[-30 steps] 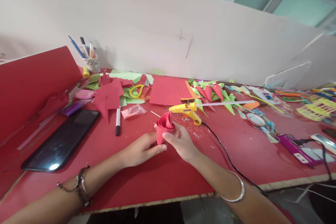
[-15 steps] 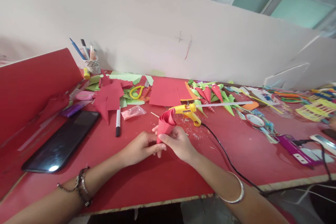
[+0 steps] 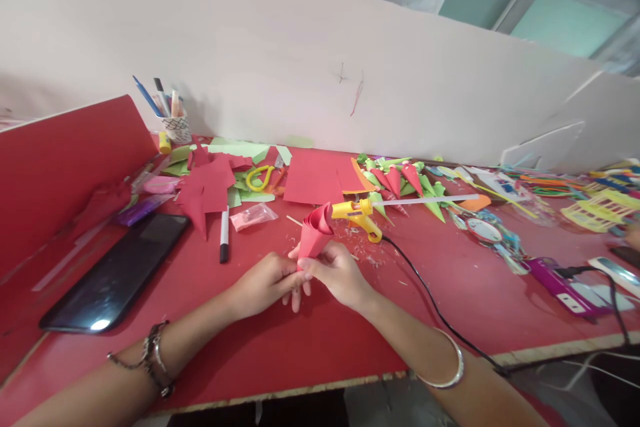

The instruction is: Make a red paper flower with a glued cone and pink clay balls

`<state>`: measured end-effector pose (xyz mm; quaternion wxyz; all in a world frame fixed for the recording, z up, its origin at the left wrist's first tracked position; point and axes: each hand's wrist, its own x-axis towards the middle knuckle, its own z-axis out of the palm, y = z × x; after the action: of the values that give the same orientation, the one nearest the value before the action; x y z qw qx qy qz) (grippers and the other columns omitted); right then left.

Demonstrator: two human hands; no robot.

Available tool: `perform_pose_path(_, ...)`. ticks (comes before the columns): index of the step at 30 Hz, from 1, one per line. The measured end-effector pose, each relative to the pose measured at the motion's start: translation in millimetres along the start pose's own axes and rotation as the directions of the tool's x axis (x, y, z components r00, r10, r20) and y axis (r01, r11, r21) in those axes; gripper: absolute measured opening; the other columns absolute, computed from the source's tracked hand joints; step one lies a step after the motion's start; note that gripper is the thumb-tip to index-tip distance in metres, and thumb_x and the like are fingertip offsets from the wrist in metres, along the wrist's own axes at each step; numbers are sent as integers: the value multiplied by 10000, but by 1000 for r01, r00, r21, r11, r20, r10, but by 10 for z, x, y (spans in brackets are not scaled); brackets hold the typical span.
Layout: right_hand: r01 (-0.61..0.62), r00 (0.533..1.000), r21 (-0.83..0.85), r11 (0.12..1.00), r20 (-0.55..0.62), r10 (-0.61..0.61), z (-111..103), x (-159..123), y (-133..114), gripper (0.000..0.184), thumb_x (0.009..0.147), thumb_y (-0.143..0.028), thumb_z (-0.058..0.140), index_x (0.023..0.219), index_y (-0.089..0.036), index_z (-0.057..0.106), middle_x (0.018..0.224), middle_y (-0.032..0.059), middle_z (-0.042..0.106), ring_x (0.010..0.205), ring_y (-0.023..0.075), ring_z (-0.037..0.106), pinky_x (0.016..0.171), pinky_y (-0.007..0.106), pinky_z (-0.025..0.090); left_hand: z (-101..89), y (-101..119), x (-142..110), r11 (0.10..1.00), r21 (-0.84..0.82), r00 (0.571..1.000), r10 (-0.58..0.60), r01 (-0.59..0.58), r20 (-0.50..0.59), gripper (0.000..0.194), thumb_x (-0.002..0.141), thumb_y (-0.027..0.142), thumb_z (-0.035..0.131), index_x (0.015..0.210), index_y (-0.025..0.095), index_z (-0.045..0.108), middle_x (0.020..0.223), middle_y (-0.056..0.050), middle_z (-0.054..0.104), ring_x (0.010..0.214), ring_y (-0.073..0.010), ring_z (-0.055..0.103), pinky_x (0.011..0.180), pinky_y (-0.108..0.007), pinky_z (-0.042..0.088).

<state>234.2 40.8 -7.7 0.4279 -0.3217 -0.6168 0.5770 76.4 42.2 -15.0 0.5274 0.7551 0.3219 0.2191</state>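
A red paper cone (image 3: 314,235), rolled in several layers, stands upright between my hands with its wide end up. My left hand (image 3: 270,285) pinches its narrow lower end between thumb and fingers. From the other side my right hand (image 3: 336,273) grips the lower part, thumb in front; some fingers are hidden behind the paper. Just beyond the cone lies a yellow glue gun (image 3: 361,215) with a long pale glue stick in its back. Red paper sheets (image 3: 311,177) are stacked behind it.
Black phone (image 3: 117,270) and a marker (image 3: 224,237) lie at left. Red and green paper cones (image 3: 395,180) are heaped at the back. The glue gun's cord (image 3: 425,283) crosses the right side. A purple power strip (image 3: 567,287) sits far right, near another person's hand (image 3: 634,235).
My left thumb and fingers have closed in on the cone's lower tip. My right hand's grip sits about the same. Things on the table have not moved.
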Motion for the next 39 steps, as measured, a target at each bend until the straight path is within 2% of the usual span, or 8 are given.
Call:
perform_pose_path(3,22,1000,-25,999,21,-21,-7,7,6,185,740,-291,598,880,-176,633,699,-7,566,482,71,531,541,252,461,-5,1,-3,999,42,1000,29,-29,1,402,891,369,318,720,116,580,516,-34,635,434,-79,534,482,-170,427)
perform_pose_path(12,33,999,-59,998,24,-32,-12,3,46,212,782,-320,549,910,-174,636,501,-51,480,465,86,515,516,238,449,-11,10,6,995,101,999,27,-23,-39,368,884,355,356,726,117,589,511,-18,627,437,-76,534,491,-164,422)
perform_pose_path(22,-11,1000,-53,999,14,11,4,7,6,192,783,-357,525,822,-180,588,593,-34,520,461,79,498,515,239,432,-18,67,-10,977,208,999,54,-51,-7,407,899,348,308,731,127,605,516,-16,628,450,-74,520,523,-169,401)
perform_pose_path(25,-25,998,-127,992,-58,18,-4,16,-39,218,789,-379,496,731,-176,554,631,-18,527,567,95,511,565,233,420,-72,103,-34,910,408,995,90,-68,-36,375,860,374,377,658,137,587,534,-4,604,470,-81,504,499,-180,356)
perform_pose_path(29,-134,988,-257,957,-112,108,-42,23,-64,305,787,-427,462,629,-168,494,569,-28,470,532,87,444,523,223,360,-258,110,-51,714,700,977,137,18,-166,332,807,337,407,572,145,541,497,7,527,453,-93,440,469,-213,275)
perform_pose_path(32,-174,983,-488,855,-130,126,-71,11,-47,347,780,-457,452,582,-172,460,520,-40,407,486,80,371,474,221,276,-400,64,-37,601,780,946,116,177,-304,317,786,249,375,512,155,503,472,14,481,442,-94,410,450,-220,229)
perform_pose_path(36,-111,992,-854,508,-126,4,-107,-3,2,409,751,-441,482,464,-173,366,458,-44,326,456,78,276,469,237,176,-473,-9,-16,482,793,902,10,373,-431,268,782,266,384,589,183,551,556,4,555,496,-120,483,440,-216,235)
perform_pose_path(39,-105,994,-932,348,-106,15,-129,1,31,415,743,-420,485,438,-170,358,426,-47,301,430,75,229,466,243,140,-507,-58,-22,373,808,851,82,456,-519,211,788,315,414,773,200,591,742,-33,622,656,-181,562,510,-246,343)
